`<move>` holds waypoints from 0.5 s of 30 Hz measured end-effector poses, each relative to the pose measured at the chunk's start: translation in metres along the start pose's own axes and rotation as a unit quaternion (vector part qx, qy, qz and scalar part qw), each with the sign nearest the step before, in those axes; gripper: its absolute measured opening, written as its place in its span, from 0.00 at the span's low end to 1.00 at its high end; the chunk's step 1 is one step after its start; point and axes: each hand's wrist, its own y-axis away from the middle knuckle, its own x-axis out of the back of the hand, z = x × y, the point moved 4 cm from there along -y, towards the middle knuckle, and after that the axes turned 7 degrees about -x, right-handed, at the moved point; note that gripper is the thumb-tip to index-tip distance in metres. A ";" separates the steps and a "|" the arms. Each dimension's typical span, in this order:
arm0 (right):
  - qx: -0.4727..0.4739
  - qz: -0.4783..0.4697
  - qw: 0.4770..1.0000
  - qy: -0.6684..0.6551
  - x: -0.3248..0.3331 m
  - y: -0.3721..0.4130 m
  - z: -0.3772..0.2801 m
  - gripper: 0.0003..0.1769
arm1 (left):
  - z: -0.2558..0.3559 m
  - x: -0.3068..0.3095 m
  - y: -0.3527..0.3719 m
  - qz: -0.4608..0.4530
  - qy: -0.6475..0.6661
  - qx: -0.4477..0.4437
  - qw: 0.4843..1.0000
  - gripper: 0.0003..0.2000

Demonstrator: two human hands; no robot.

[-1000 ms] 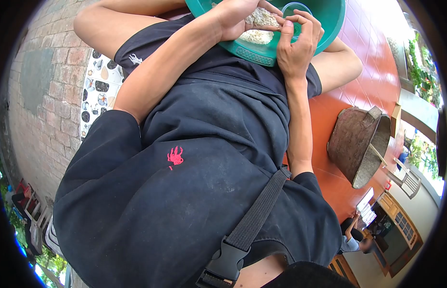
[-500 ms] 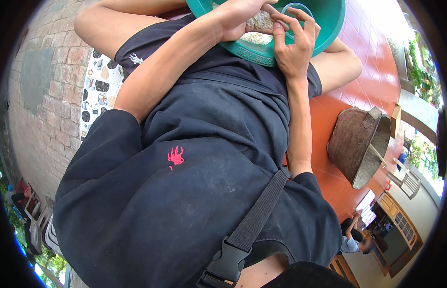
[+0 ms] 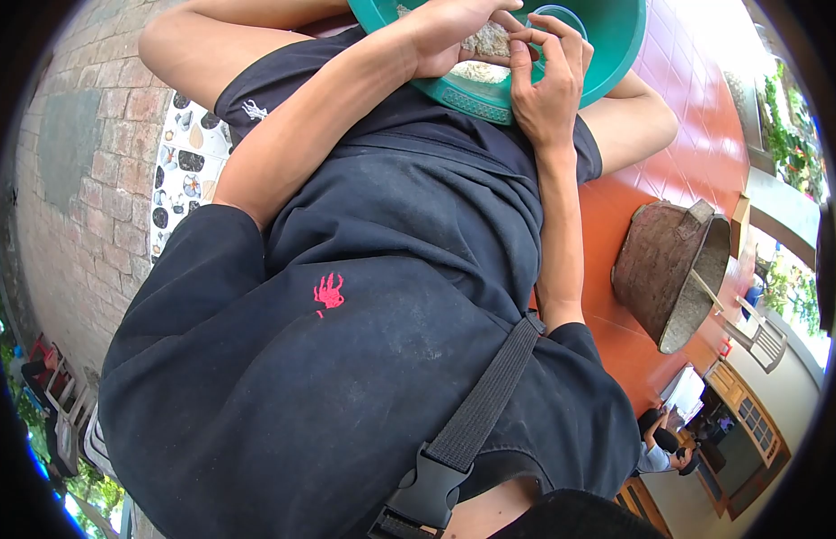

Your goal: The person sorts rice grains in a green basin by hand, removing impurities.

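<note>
My left hand is turned palm up over the green plastic basin in my lap, its fingers cupped. A small heap of whitish grains, looking like rice, lies in that palm. More pale grains show on the basin floor below. Beside the left fingertips, my right hand brings its thumb and index finger together at the edge of the heap. Whatever they pinch is too small to make out. A thin blue round rim shows behind the right fingers, mostly covered by them.
To my right on the orange tiled floor stands a large brown tub with a stick in it. Past it are a chair and a seated person holding papers. Brick paving lies on my left.
The right fingers have shifted slightly at the edge of the grains. My left hand and the basin stay in place. In the background, the seated person's arms and papers have moved a little.
</note>
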 end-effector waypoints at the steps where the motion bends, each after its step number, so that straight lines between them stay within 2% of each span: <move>1: 0.002 0.001 1.000 0.002 0.000 0.000 -0.001 0.05 | 0.000 0.000 0.000 -0.002 0.006 0.003 1.000 0.21; 9: -0.017 0.020 0.999 -0.029 0.004 -0.001 0.003 0.06 | -0.003 0.004 -0.004 -0.021 0.026 -0.001 0.999 0.22; 11: -0.048 0.039 0.992 -0.111 0.005 -0.001 0.008 0.04 | -0.005 0.003 -0.006 -0.055 0.043 0.002 0.998 0.22; 15: -0.078 0.038 0.987 -0.138 0.007 0.000 0.013 0.04 | -0.001 -0.003 -0.001 -0.063 0.050 0.015 0.997 0.23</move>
